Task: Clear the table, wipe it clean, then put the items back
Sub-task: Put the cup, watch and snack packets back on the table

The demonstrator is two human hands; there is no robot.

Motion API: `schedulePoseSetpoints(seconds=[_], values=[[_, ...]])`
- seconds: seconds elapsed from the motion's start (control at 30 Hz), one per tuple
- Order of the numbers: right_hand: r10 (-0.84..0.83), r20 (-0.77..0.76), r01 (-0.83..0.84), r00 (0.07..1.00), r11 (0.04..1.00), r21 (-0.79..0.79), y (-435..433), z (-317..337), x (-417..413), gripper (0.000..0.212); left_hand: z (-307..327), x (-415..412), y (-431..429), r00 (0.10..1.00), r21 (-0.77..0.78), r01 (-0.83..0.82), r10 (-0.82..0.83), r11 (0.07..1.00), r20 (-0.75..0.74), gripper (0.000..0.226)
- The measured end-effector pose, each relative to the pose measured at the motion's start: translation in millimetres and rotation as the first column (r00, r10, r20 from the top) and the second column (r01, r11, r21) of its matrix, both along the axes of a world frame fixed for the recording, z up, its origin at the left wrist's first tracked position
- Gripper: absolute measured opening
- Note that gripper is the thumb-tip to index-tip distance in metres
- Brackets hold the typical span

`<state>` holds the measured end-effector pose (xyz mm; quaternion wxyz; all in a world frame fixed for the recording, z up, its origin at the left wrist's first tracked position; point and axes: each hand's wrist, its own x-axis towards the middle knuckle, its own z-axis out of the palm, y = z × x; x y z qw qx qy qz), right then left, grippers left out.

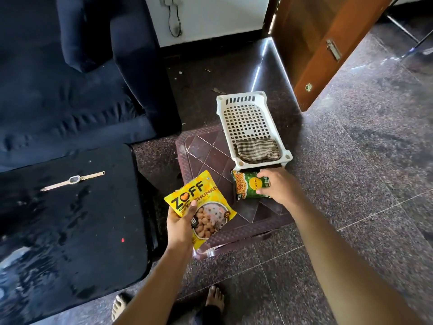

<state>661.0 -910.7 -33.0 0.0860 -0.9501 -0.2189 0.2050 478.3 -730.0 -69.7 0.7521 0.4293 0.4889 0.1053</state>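
Observation:
My left hand [181,225] grips a yellow ZOFF snack packet [201,202] above the near left corner of a low brown plastic stool [210,148]. My right hand [277,185] holds a green snack packet [246,186] that lies on the stool's right side. Just behind it, a white perforated basket [248,118] stands on the stool with a striped brown cloth [256,150] inside its near end. To the left is the black glossy table [70,226], wet-looking, with a gold wristwatch [73,180] lying on it.
A dark blue sofa [70,78] stands behind the table. A brown wooden door [328,43] is open at the upper right. The speckled granite floor [363,160] spreads to the right. My bare feet [214,299] are at the bottom edge.

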Motion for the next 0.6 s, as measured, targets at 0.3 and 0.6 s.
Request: schedulePoseSetpoints(seconds=[0.3,0.6], values=[[0.213,-0.004,-0.200,0.977,0.911,-0.362,36.2,-2.9,-23.3,0.076,6.1,-37.6,41.5,1.000,-0.030,-0.011,0.011,0.999,0.010,0.020],[-0.096,-0.566,0.234,0.819,0.956,0.176,159.1,6.0,-113.6,0.105,8.8,-129.7,130.3,0.989,0.000,-0.147,0.147,0.989,0.001,0.022]])
